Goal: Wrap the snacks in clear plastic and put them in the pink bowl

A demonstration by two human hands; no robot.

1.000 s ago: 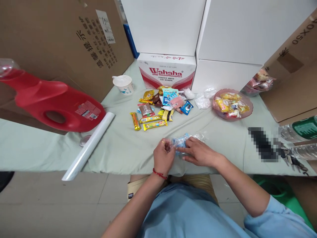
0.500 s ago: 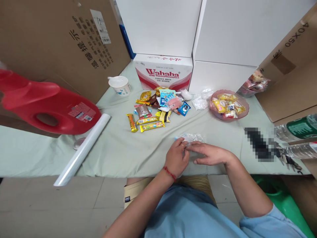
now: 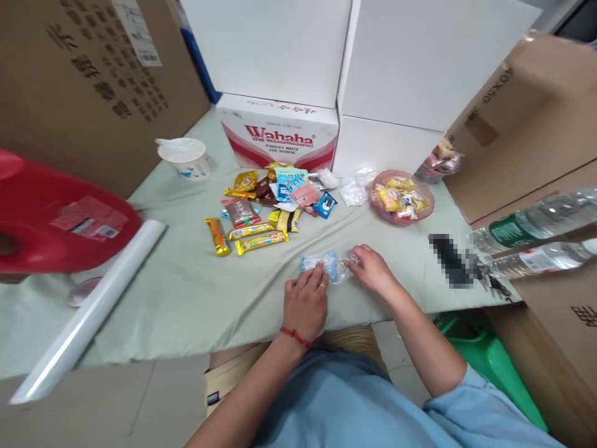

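Note:
My left hand (image 3: 305, 303) lies palm down near the table's front edge, its fingers stretched over a small blue packet (image 3: 330, 269) inside clear plastic. At the packet's right side, my right hand (image 3: 372, 270) pinches the loose end of the clear plastic bag (image 3: 344, 270). Part of the packet is hidden under the left fingers. Beyond the hands is a pile of wrapped snacks: a brown packet (image 3: 241, 213), a yellow snack bar (image 3: 262, 242) and a dark blue packet (image 3: 324, 204) among them.
A pink bowl (image 3: 410, 214) of wrapped snacks stands beside crumpled clear plastic (image 3: 353, 193). A paper cup (image 3: 186, 158), red jug (image 3: 69, 218) and white roll (image 3: 93, 311) are left. Two plastic bottles (image 3: 532, 227) lie right. Behind stands a Wahaha box (image 3: 280, 140).
My hands have moved apart: the left now lies flat on the packet, the right pinches the plastic at its right. More of the blue packet shows. The whole view has shifted.

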